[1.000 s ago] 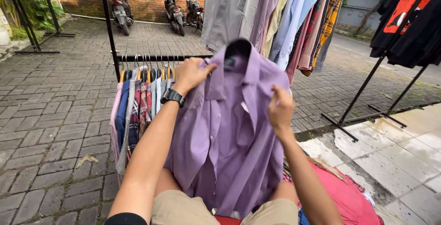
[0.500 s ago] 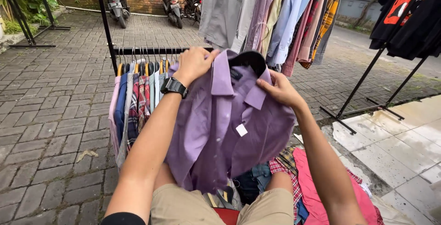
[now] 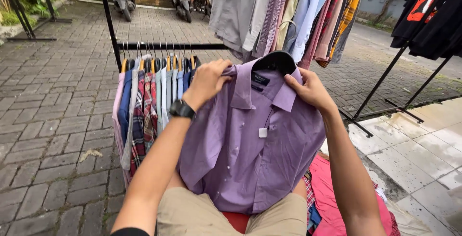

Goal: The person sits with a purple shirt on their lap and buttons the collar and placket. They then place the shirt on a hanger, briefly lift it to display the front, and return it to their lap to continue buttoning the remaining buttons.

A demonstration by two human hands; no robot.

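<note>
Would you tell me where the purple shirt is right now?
In the head view's centre, the purple shirt hangs between the left hand and right hand.

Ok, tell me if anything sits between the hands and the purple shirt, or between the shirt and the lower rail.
Nothing separates them: the left hand and right hand already grip the purple shirt at its shoulders. The lower rail lies just behind, its left part packed with hung shirts; the stretch nearest the shirt looks bare.

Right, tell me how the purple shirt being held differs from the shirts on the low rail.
The purple shirt is gripped at the shoulders by the left hand and right hand, its front spread open to view; the shirts on the low rail hang untouched, packed edge-on. It is plain purple; several of those are plaid. All are collared.
</note>
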